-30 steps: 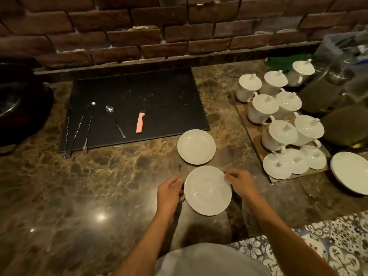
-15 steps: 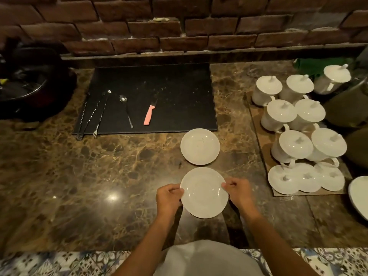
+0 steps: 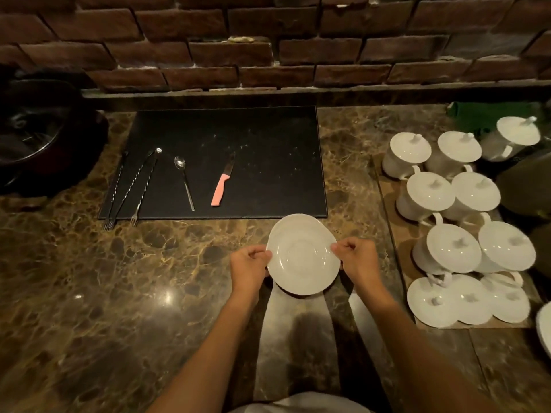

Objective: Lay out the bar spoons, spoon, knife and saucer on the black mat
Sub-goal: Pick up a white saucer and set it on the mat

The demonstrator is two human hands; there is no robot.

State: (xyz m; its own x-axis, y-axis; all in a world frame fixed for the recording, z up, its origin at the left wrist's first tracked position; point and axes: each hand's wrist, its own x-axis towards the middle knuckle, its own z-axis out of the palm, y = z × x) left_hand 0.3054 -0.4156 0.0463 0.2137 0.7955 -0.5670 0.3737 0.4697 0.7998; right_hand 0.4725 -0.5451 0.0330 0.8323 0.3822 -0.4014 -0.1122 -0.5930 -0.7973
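Observation:
Both my hands hold a white saucer (image 3: 302, 257) by its opposite edges, my left hand (image 3: 249, 265) on its left rim and my right hand (image 3: 356, 259) on its right rim. It hangs above the marble counter, just short of the black mat (image 3: 268, 138). A second saucer's rim (image 3: 299, 216) peeks out behind its far edge. On the mat's left part lie the twisted bar spoons (image 3: 140, 183), their fork ends past the front edge. A small spoon (image 3: 185, 180) and a pink-handled knife (image 3: 222, 186) lie to their right.
Lidded white cups (image 3: 453, 204) stand on a board at the right, with loose lids (image 3: 465, 302) in front of them. A dark pot (image 3: 35, 135) sits at the far left. A green cloth (image 3: 492, 114) lies at the back right. A brick wall runs behind the mat.
My hands closed on the near saucer, raised it off the counter and carried it away from me; it now covers most of the other saucer.

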